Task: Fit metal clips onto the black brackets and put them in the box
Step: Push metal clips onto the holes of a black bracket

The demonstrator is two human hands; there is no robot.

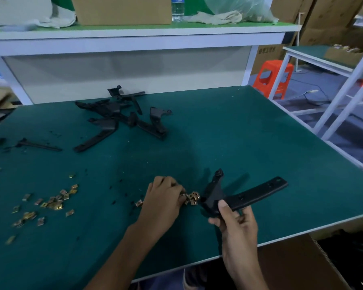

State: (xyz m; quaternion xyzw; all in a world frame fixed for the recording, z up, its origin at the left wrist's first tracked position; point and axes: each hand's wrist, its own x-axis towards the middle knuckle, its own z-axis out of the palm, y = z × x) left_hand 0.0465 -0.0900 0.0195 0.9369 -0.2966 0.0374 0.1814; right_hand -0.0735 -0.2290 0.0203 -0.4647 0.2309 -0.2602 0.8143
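Metal clips [50, 204] lie scattered on the desk [113, 164] at left; the left hand [164, 197] pinches one from a small heap [193, 198] just beside the black bracket [249, 194], which the right hand [237, 222] grips by its elbow. Best lift a single clip and square it to the bracket before pushing.

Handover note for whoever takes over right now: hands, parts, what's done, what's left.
Left hand: pinching at the small clip cluster on the table.
Right hand: holds a black bracket above the table, no clip visible on it.
Loose clips scattered left; bracket pile at the far side.
Box below the near right edge; contents too dark to tell, so finished count unknown.
Left: clip the held bracket, box it, then the pile.
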